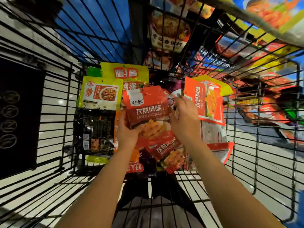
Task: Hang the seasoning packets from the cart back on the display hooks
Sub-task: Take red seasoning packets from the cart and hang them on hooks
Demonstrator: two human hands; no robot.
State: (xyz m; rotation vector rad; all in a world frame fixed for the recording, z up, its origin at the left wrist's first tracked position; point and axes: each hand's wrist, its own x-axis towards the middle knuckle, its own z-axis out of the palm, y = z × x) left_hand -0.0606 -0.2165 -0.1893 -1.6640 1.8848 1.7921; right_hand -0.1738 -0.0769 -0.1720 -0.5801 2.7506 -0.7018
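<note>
While both arms reach down into the cart (54,89), the left hand (127,131) holds a red packet (146,106) from below, its grip closed around the packet's lower left edge. The packet is lifted a little above the pile and its front faces up. The right hand (184,120) is beside the packet's right edge with its fingers spread, and it touches or nearly touches the packet; I cannot tell if its grip is closed on anything.

More packets lie on the cart floor. A second red packet (169,153) lies under the held one, close to the right wrist. Another red packet (208,102) leans up against the cart's right wall. Two yellow packets (101,92) lie at the far end, and a black packet (96,129) lies on the left. Through the cart's far bars, the display (169,30) shows more packets hanging, but they look blurry.
</note>
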